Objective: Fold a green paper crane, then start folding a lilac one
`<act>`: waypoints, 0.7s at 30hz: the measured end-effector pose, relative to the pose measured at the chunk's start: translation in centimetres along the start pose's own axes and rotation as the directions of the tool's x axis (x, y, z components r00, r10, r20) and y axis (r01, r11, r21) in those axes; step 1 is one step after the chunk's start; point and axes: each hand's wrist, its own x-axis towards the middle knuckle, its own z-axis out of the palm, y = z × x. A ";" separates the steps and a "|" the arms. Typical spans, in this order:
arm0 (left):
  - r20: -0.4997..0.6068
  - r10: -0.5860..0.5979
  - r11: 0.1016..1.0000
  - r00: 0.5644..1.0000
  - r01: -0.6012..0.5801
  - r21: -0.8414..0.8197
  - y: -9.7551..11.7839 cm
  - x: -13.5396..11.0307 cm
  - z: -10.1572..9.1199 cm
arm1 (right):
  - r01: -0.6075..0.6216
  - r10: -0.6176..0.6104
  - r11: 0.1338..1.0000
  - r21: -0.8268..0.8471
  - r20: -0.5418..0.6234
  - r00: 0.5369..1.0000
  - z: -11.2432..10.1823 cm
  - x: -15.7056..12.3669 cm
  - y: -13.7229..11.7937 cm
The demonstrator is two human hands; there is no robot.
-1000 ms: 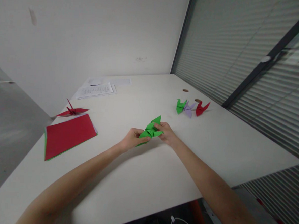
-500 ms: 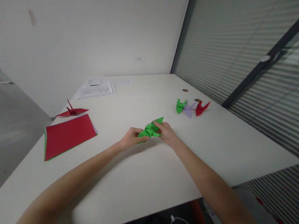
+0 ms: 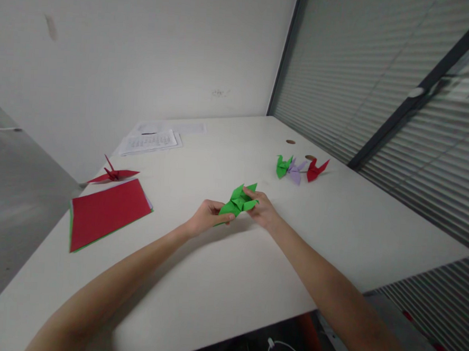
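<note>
Here, the left hand [image 3: 208, 216] and right hand [image 3: 262, 209] both pinch the folded green paper [image 3: 238, 203], one at each side, over the table [image 3: 199, 284]. Sheets [image 3: 151, 141] at far left carry lines too small to read; faint marks [image 3: 218, 93] on the wall [image 3: 147, 48] are illegible.

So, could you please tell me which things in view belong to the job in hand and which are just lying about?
Belongs to the job, it seems:
- green folded paper, held by the left hand and right hand

Apparently just lying about, untouched:
- red-topped paper stack
- winged red crane
- small green bird
- lilac bird
- small red bird
- printed sheets
</note>
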 end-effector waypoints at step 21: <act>-0.070 -0.010 0.976 0.998 -0.006 -0.217 0.0 0.0 0.3 | 0.022 -0.023 0.997 0.071 0.001 1.000 -1.1 0.8 0.4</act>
